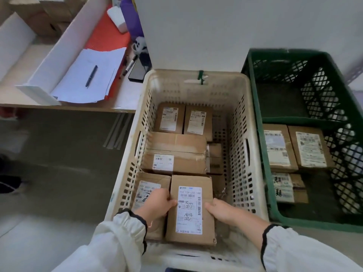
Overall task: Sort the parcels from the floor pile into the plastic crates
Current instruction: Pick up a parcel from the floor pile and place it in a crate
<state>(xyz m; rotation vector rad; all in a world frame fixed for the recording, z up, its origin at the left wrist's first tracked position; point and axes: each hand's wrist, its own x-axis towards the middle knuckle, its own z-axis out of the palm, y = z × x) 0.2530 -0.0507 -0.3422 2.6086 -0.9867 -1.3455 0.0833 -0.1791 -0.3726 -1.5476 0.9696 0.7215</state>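
— So, what does the left hand (157, 204) do?
— Its fingers curl round the left edge of the labelled parcel (190, 213), thumb on top, inside the white crate (170, 74).
— And to its right?
— The right hand (221, 210) grips the parcel's other edge, thumb on top. Beyond that hand stands the green crate (314, 222), holding other parcels (311, 148).

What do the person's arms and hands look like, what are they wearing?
The left sleeve and right sleeve are loose, off-white jacket fabric, each gathered into an elastic cuff edged in a dark band. The left hand and right hand are bare: no gloves, no rings showing.
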